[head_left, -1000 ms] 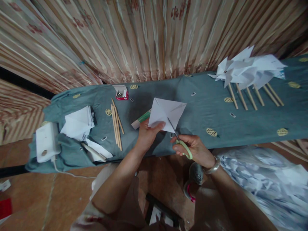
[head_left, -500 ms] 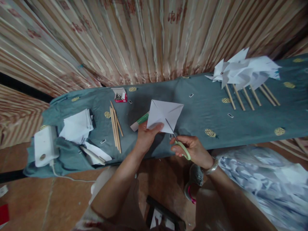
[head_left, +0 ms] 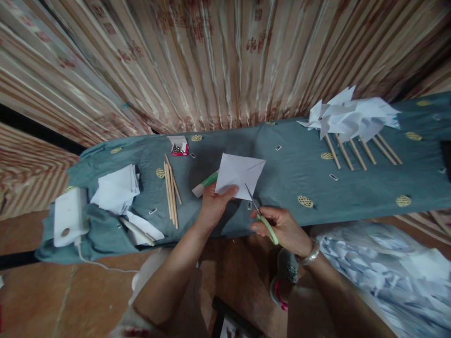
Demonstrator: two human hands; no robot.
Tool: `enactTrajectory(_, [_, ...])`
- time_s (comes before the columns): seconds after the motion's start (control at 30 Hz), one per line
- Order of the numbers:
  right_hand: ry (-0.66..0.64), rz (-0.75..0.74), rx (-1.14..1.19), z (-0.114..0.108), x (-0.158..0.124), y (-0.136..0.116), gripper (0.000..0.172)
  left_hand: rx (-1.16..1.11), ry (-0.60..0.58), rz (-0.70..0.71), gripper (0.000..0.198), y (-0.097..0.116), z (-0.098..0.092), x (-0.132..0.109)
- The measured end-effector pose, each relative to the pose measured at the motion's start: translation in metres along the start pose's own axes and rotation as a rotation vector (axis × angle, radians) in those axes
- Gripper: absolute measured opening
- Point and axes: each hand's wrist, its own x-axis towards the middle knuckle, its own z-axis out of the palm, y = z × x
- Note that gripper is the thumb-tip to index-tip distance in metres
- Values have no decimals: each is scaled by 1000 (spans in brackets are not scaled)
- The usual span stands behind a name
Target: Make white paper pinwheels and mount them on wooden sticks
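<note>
A square sheet of white paper (head_left: 239,172) is pinched by its near left corner in my left hand (head_left: 215,203), thumb on top. Slits or creases run in from its corners. My right hand (head_left: 282,227) grips a pair of scissors (head_left: 268,228) with pale green handles. Their blades reach the paper's near right corner; whether they are fully closed is hard to make out. Under the paper's left side lies a green and white box (head_left: 205,183), partly hidden by the paper and my left hand.
Wooden sticks (head_left: 170,195), an open red box of small metal pins (head_left: 180,148), stacked white paper (head_left: 118,188) and a white power strip (head_left: 68,218) lie left on the green cloth (head_left: 282,188). White pinwheels (head_left: 352,115) lie at right. A plastic bag (head_left: 380,272) stands below the table edge.
The whole view has shifted slightly. Both hands keep their grip, and the scissors stay at the paper's near right corner with their blades a little lower on the sheet.
</note>
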Motion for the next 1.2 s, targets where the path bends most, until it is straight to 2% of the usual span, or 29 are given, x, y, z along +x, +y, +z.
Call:
enactTrajectory(0.13, [7,7,-282,-20,-16,0,39,-36,28,6,28,2,-2,2])
enactTrajectory(0.17, [49,11,-344,-27,-21,1,43,-35,34,4,30,2,-2,3])
enactTrajectory(0.27, [213,-1,-513,-52,-31,5,45,-12,38,2,33,-2,1,2])
enactTrajectory(0.33, [394,9,-663,-66,-32,11,45,26,14,-17,32,-9,5,1])
enactTrajectory(0.4, [558,56,-830,-76,-29,18,47,79,-34,-51,31,-18,10,0])
enactTrajectory(0.5, [668,41,-1001,-82,-20,26,51,202,-160,-57,28,-29,14,0])
enactTrajectory(0.57, [694,-1,-1066,-82,-15,30,49,317,-240,-30,32,-32,13,0])
enactTrajectory(0.63, [702,-24,-1107,-81,-10,32,47,481,-263,49,43,-28,8,0])
enactTrajectory(0.67, [708,-34,-1116,-80,-9,34,47,582,-249,124,48,-24,4,0])
enactTrajectory(0.77, [751,-84,-1095,-82,-7,37,52,880,-225,487,49,-14,-4,-5])
enactTrajectory(0.83, [786,-126,-1086,-83,-7,38,47,1021,-303,645,40,-12,-5,-10])
enactTrajectory(0.93, [857,-200,-1115,-78,-4,34,34,1175,-463,693,33,-18,0,-19])
enactTrajectory(1.0, [891,-266,-1098,-67,2,28,33,1252,-518,699,34,-24,4,-24])
enactTrajectory(1.03, [879,-303,-1073,-59,6,25,35,1281,-527,703,36,-26,6,-25])
enactTrajectory(1.1, [776,-390,-1026,-40,17,20,38,1316,-523,708,38,-29,8,-27])
enactTrajectory(1.2, [702,-393,-1052,-15,34,17,44,1328,-522,684,42,-31,8,-27])
